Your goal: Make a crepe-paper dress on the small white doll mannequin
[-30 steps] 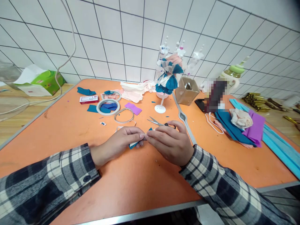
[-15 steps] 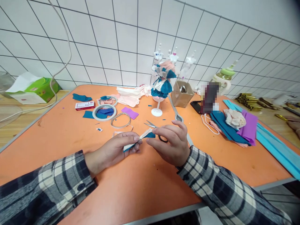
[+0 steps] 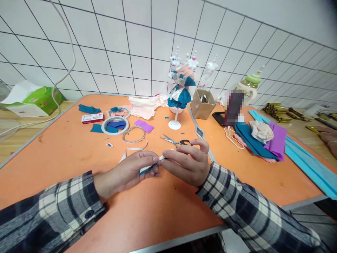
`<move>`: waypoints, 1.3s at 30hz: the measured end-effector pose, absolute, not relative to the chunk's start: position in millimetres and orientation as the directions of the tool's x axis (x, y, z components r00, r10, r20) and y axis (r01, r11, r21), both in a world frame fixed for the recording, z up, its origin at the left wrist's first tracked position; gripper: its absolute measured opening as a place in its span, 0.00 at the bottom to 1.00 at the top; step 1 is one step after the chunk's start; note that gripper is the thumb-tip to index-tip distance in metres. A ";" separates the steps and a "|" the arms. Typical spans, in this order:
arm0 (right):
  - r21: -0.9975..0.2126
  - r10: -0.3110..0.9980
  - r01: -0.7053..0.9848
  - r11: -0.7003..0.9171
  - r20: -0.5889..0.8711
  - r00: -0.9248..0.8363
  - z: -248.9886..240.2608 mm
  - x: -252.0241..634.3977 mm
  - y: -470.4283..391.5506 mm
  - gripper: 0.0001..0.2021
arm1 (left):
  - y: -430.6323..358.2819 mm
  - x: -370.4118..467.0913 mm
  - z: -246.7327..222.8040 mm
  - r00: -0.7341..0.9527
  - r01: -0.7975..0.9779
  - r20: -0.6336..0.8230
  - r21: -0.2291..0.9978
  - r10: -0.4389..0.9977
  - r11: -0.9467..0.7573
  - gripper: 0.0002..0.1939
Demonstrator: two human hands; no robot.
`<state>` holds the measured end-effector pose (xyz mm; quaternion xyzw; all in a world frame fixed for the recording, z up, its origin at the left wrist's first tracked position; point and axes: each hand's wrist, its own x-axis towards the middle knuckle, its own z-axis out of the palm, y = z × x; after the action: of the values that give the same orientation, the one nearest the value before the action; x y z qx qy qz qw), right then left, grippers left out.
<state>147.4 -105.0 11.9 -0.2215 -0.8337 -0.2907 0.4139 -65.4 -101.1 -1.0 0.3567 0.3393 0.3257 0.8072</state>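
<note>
My left hand (image 3: 135, 168) pinches a small piece of teal and cream crepe paper (image 3: 146, 169) between thumb and fingers, low over the orange table. From the other side, my right hand (image 3: 188, 163) closes its fingertips on the paper's right end, hiding most of that end. Just beyond my right fingers lie scissors (image 3: 172, 141) with black handles, blades parted and pointing left. Behind them stands a small white dress form (image 3: 174, 124) wearing ruffled teal, cream and peach crepe paper (image 3: 181, 93).
Tape rolls (image 3: 104, 130), a red-and-white small box (image 3: 92, 118) and a purple paper piece (image 3: 144, 126) lie to the left. A cardboard box (image 3: 202, 105) stands behind. To the right are a blurred upright phone-like object (image 3: 233, 109), folded crepe paper (image 3: 276, 140) and a bottle (image 3: 251, 86).
My right hand's fingers have moved left onto the paper's right end and closed on it. That flared end, visible before, is now mostly covered. The view has shifted slightly.
</note>
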 end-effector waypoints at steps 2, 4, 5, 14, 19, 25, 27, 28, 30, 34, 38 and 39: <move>0.339 0.107 0.614 0.713 0.813 -0.573 13.7 147.5 -104.0 0.08 | -101.1 -64.4 -2.0 0.521 -0.258 -0.286 0.845 0.804 0.468 0.10; 0.359 0.098 0.614 0.703 0.805 -0.584 14.6 147.7 -103.0 0.08 | -100.3 -64.0 -2.6 0.468 -0.190 -0.226 0.918 0.854 0.347 0.11; 0.371 0.091 0.605 0.704 0.799 -0.595 14.8 148.0 -102.6 0.08 | -99.8 -64.2 -2.5 0.442 -0.130 -0.188 0.954 0.877 0.270 0.11; 0.228 0.242 0.626 0.746 0.783 -0.573 9.4 141.4 -105.7 0.05 | -103.6 -67.1 6.9 0.353 0.509 0.164 0.793 0.921 -0.336 0.09; -0.095 0.527 0.659 0.746 0.690 -0.496 6.0 135.8 -108.1 0.06 | -102.7 -72.4 -0.3 0.510 0.612 0.356 0.490 0.783 -0.621 0.10; -0.306 0.618 0.569 0.764 0.600 -0.508 2.2 138.2 -104.8 0.04 | -98.6 -80.3 -3.5 0.643 0.577 0.278 0.438 0.714 -0.690 0.10; -0.360 0.634 0.531 0.767 0.549 -0.545 2.5 140.1 -102.8 0.08 | -97.1 -83.1 -3.2 0.673 0.552 0.264 0.442 0.691 -0.706 0.10; -0.371 0.641 0.526 0.765 0.518 -0.567 2.7 141.1 -101.8 0.11 | -96.5 -84.2 -3.1 0.680 0.539 0.261 0.457 0.686 -0.708 0.10; -0.370 0.650 0.535 0.759 0.454 -0.609 3.1 142.8 -99.9 0.13 | -95.7 -85.5 -2.9 0.677 0.513 0.257 0.508 0.690 -0.692 0.09; -0.425 0.708 0.566 0.706 0.412 -0.574 2.3 143.7 -96.6 0.02 | -96.5 -83.6 -2.7 0.647 0.530 0.262 0.520 0.716 -0.670 0.09; -0.491 0.736 0.548 0.677 0.454 -0.503 2.2 142.1 -95.1 0.02 | -98.7 -79.9 -2.4 0.616 0.598 0.280 0.442 0.736 -0.668 0.12; -0.492 0.733 0.544 0.680 0.463 -0.499 2.3 142.0 -95.1 0.02 | -99.0 -79.2 -1.7 0.595 0.606 0.284 0.456 0.752 -0.652 0.12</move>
<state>142.0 -95.1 2.3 -0.3739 -0.8538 0.1422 0.3331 -79.2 -99.0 -1.7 0.8790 0.3862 0.2309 0.1577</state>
